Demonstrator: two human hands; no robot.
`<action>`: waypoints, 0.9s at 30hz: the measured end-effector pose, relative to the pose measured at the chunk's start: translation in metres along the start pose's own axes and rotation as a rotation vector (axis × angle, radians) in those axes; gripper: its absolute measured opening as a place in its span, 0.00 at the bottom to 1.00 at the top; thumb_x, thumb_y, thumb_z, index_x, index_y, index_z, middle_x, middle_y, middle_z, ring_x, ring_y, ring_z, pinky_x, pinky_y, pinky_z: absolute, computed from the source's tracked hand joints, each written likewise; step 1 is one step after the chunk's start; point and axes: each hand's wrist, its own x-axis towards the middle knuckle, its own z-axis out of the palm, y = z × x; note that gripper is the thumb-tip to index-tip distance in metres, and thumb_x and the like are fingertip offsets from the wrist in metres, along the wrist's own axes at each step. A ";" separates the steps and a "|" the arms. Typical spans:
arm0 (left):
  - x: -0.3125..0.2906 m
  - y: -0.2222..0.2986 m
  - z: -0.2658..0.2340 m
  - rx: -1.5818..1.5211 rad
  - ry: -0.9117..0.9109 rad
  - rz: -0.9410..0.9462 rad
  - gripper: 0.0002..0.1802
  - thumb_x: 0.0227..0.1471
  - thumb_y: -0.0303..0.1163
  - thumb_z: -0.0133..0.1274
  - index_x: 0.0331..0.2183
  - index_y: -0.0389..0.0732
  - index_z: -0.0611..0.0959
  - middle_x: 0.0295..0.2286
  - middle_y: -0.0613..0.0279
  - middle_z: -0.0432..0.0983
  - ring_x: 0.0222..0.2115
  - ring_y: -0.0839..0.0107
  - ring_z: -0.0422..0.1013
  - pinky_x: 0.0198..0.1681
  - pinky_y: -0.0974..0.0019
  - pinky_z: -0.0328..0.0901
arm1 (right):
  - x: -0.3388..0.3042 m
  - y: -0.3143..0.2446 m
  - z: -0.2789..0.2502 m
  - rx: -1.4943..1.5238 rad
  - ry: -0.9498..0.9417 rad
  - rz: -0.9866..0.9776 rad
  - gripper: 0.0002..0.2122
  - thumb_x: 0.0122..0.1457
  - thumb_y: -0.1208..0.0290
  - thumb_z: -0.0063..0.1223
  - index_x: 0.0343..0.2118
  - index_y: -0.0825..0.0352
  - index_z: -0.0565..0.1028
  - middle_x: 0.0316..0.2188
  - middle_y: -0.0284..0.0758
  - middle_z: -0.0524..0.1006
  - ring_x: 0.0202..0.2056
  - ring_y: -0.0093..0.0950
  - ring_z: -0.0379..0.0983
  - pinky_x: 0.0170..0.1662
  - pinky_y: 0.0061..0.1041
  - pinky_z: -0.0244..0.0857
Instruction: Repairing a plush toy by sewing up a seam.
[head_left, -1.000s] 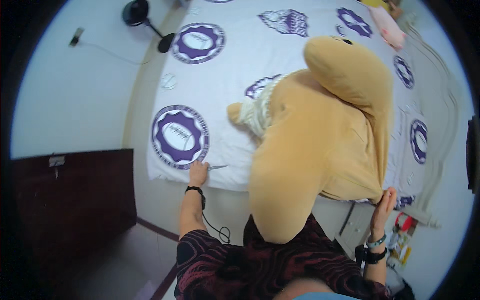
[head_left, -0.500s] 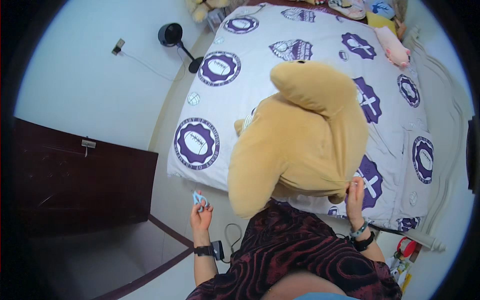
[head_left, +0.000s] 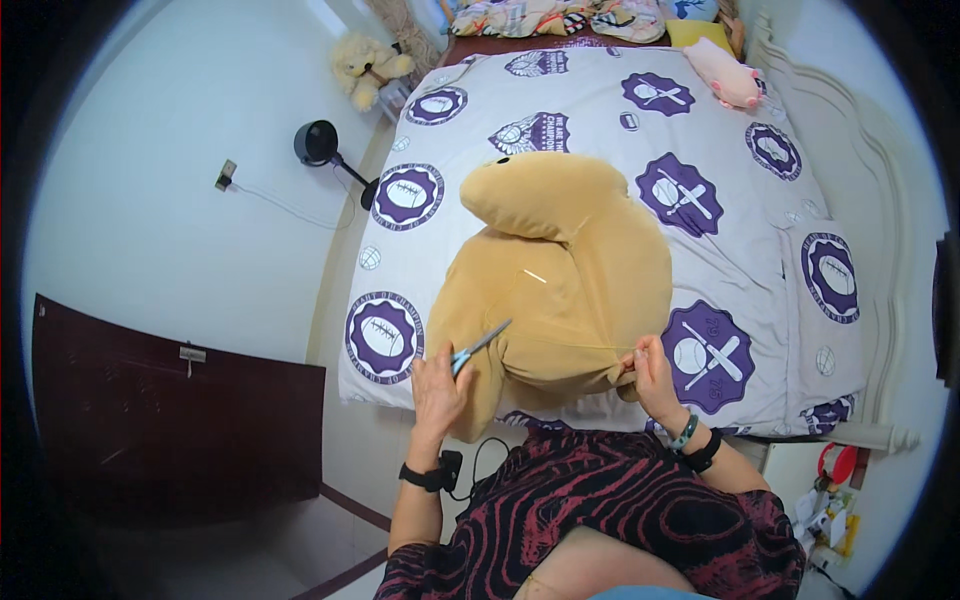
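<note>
A big tan plush toy point(head_left: 570, 280) lies on the bed point(head_left: 600, 130), its head toward the far side. My left hand point(head_left: 438, 385) grips small blue-handled scissors point(head_left: 478, 348), blades pointing up and right against the toy's lower left side. My right hand point(head_left: 648, 372) pinches the toy's fabric at its lower right edge. A thin pale thread or needle point(head_left: 534, 275) shows on the toy's back.
The bedspread is white with purple sport emblems. A pink plush point(head_left: 724, 78) and a pale teddy bear point(head_left: 365, 66) lie near the far end. A black fan point(head_left: 322, 150) stands on the floor at left. A dark wooden cabinet point(head_left: 170, 420) is at lower left.
The plush toy has gone from hanging over the bed's near edge to lying flatter on the bed. My left hand rose from below the edge and brought the scissors to it.
</note>
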 end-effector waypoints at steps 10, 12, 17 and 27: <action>-0.014 -0.033 -0.002 -0.272 -0.150 -0.042 0.25 0.43 0.22 0.52 0.47 0.42 0.74 0.27 0.52 0.71 0.30 0.56 0.68 0.36 0.57 0.64 | -0.007 -0.003 0.003 0.028 -0.088 0.038 0.04 0.66 0.75 0.30 0.38 0.69 0.58 0.26 0.40 0.74 0.26 0.26 0.75 0.32 0.23 0.71; -0.017 -0.053 -0.007 -0.262 -0.244 -0.064 0.22 0.42 0.23 0.54 0.44 0.42 0.76 0.30 0.53 0.74 0.27 0.61 0.68 0.33 0.62 0.65 | -0.006 -0.009 0.004 0.044 -0.102 0.071 0.04 0.66 0.75 0.30 0.39 0.70 0.58 0.27 0.41 0.74 0.27 0.26 0.76 0.32 0.23 0.71; -0.027 -0.061 -0.053 -1.181 -0.349 -0.309 0.28 0.39 0.38 0.68 0.39 0.38 0.73 0.17 0.73 0.66 0.19 0.84 0.61 0.20 0.78 0.52 | 0.000 -0.009 0.001 0.036 -0.136 -0.004 0.04 0.66 0.76 0.30 0.39 0.71 0.58 0.36 0.44 0.74 0.32 0.28 0.77 0.38 0.24 0.70; 0.003 0.058 -0.029 -1.130 -1.208 -0.077 0.15 0.51 0.34 0.57 0.39 0.38 0.75 0.25 0.68 0.71 0.24 0.80 0.69 0.27 0.75 0.64 | 0.008 -0.002 0.002 0.351 -0.241 0.058 0.07 0.68 0.71 0.28 0.38 0.69 0.59 0.40 0.44 0.75 0.42 0.27 0.73 0.48 0.25 0.66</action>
